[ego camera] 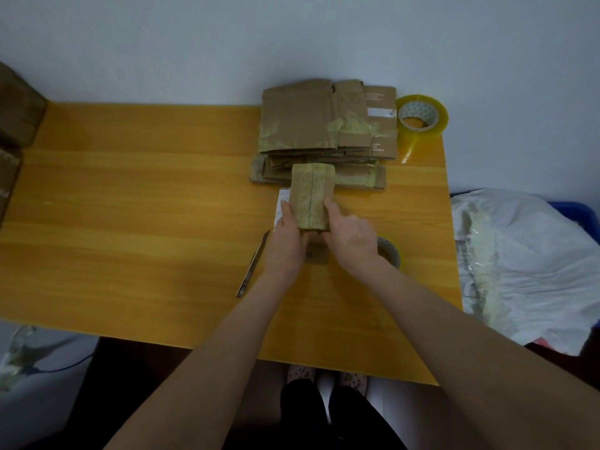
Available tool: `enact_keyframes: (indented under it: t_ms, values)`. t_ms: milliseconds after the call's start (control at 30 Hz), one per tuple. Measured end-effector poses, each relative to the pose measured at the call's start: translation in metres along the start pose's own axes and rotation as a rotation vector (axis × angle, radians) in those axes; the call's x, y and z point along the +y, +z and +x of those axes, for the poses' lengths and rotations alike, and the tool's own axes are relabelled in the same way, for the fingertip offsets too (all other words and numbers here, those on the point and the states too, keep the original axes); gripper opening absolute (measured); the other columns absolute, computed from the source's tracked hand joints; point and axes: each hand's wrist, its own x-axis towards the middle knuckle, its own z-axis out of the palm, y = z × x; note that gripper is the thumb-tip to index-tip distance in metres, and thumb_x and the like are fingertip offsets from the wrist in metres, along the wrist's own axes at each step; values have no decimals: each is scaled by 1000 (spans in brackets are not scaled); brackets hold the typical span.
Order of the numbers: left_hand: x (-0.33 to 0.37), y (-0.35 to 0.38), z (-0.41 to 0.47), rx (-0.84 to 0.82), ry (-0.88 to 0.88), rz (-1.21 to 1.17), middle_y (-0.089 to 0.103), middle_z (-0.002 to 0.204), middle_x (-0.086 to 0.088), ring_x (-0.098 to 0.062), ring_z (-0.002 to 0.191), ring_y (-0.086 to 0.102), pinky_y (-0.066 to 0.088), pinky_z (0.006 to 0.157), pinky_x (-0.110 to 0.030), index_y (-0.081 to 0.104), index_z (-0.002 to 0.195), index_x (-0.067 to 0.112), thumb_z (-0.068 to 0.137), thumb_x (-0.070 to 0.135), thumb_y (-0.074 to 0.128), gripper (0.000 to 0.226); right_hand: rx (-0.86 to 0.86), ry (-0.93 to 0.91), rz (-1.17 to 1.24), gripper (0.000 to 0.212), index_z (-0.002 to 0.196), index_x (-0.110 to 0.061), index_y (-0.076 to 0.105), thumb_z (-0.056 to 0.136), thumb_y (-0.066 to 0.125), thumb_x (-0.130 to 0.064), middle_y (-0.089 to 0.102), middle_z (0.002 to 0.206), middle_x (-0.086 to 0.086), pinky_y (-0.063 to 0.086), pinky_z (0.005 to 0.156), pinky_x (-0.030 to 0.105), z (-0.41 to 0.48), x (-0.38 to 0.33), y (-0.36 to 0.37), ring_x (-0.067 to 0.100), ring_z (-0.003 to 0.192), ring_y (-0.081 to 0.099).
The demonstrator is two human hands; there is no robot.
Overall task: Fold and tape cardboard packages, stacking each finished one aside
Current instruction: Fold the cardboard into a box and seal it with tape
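Okay, nearest me: both forearms reach out over the wooden surface [130, 196] from the bottom edge, which cuts them off at the elbows. My left hand [285, 241] grips the left side of a small taped cardboard package [311, 198], forefinger laid along its edge. My right hand [352, 237] pinches the right side, thumb up on the face; the other fingers are tucked under and I can't see them. The package's long axis runs away from me, the near end between my hands, the far end touching the stack behind it. Whether it lies flat or is lifted slightly, I can't tell.

A white label [281, 207] peeks out at its left, mostly covered. Under the hands sits a cardboard piece [316, 254] with print too small to read. A tape roll [391, 251] is half hidden behind my right wrist. A thin cardboard strip [253, 266] lies just left of my left wrist.

Farther out, a stack of flat cardboard packages [311, 125] with glossy tape patches sits at the far edge. Beside it on the right stands a second tape roll [422, 116], yellowish. Off the surface to the right lies a white plastic bag [526, 261], contents unclear. Brown boxes [16, 108] are cropped at far left.
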Motion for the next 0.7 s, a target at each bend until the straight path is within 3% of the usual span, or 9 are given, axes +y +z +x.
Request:
enact_keyframes:
  t_ms: [133, 267, 400, 467, 533, 567, 633, 700]
  values:
    - [-3, -5, 8, -25, -11, 131, 59, 120, -17, -32, 104, 60, 46, 76, -36, 14, 148, 4, 97, 28, 52, 68, -18, 2, 57, 57, 140, -19, 26, 94, 57, -31, 66, 106, 15, 50, 75, 42, 6, 0, 4, 36, 92, 64]
    - [-16, -13, 10, -97, -14, 35, 63, 117, -14, -30, 100, 61, 49, 76, -37, 36, 140, 12, 99, 18, 47, 43, -94, 6, 65, 66, 147, -22, 16, 95, 56, -20, 63, 111, 17, 46, 73, 40, 4, 4, 1, 35, 96, 61]
    - [-8, -10, 8, -52, 13, -251, 49, 135, -11, -27, 120, 50, 48, 95, -41, 27, 144, 6, 87, 33, 65, 73, -86, 10, 73, 68, 146, -22, 14, 95, 57, -22, 64, 111, 16, 48, 75, 41, 4, 0, 3, 34, 95, 62]
    - [4, -4, 10, 20, -68, -289, 47, 137, -14, -30, 124, 47, 46, 96, -47, 27, 144, 3, 88, 39, 63, 75, -96, 4, 107, 66, 146, -24, 16, 94, 58, -29, 65, 112, 14, 50, 75, 41, 5, 1, 4, 34, 95, 63]
    - [9, -2, 13, 54, -129, -315, 51, 129, -13, -29, 118, 51, 49, 89, -38, 33, 140, 2, 94, 34, 55, 60, -78, 45, 228, 60, 143, -29, 26, 93, 57, -41, 64, 114, 9, 54, 76, 41, 6, 6, 1, 31, 95, 63]
    - [8, -2, 14, 67, -130, -336, 55, 121, -11, -27, 109, 55, 47, 79, -29, 39, 135, 2, 98, 30, 49, 48, -41, 88, 324, 56, 140, -31, 31, 92, 56, -46, 64, 114, 7, 55, 77, 42, 7, 7, 0, 30, 95, 63]
    - [8, -6, 12, 78, -128, -390, 60, 109, -9, -22, 92, 56, 36, 64, -21, 49, 127, 4, 102, 23, 38, 33, 15, 167, 427, 56, 140, -32, 31, 92, 55, -49, 65, 112, 7, 56, 78, 45, 7, 4, 1, 29, 94, 64]
    - [6, -7, 14, 46, -163, -487, 62, 112, -10, -21, 93, 56, 39, 69, -24, 52, 126, 5, 104, 24, 33, 35, 11, 195, 408, 60, 144, -33, 24, 94, 52, -47, 65, 111, 9, 55, 80, 47, 7, -2, 7, 31, 94, 64]
